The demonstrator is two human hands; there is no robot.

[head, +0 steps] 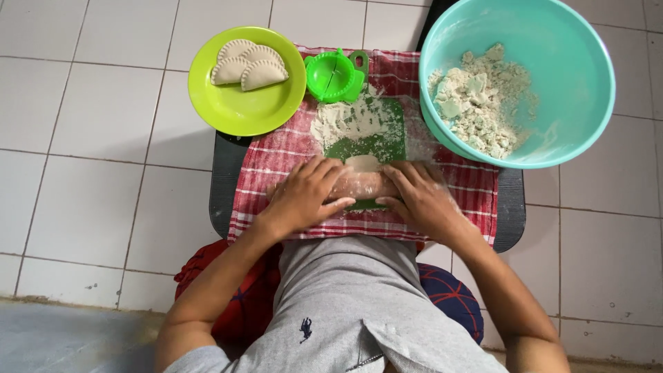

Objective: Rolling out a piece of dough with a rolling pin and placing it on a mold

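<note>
- The left hand (304,197) lies flat on a clear rolling pin (362,185). Its fingers are spread a little and press down on top; they do not wrap around it.
- The right hand (418,200) lies on the other end of the rolling pin the same way, fingers flat and a bit apart. One hand on each end looks like a way to keep the push even.
- The rolling pin lies sideways across the near part of a green board (366,141), in the middle of the scene.
- A small pale piece of dough (363,163) peeks out just past the rolling pin, on the far side. It sits on the board, so it stays off the cloth.
- White flour (352,119) is dusted over the far part of the board. I think it is there so the dough does not stick.
- A red checked cloth (276,155) lies under the board and probably catches the mess.
- A green dumpling press (335,76) lies open at the far edge of the cloth, close enough to grab.
- A lime green plate (242,110) sits far left, next to the press. Three folded dumplings (248,63) rest on its far part, out of the way of the rolling.
- A big teal bowl (587,69) sits far right with crumbly filling (476,100) inside, close to the right hand.
</note>
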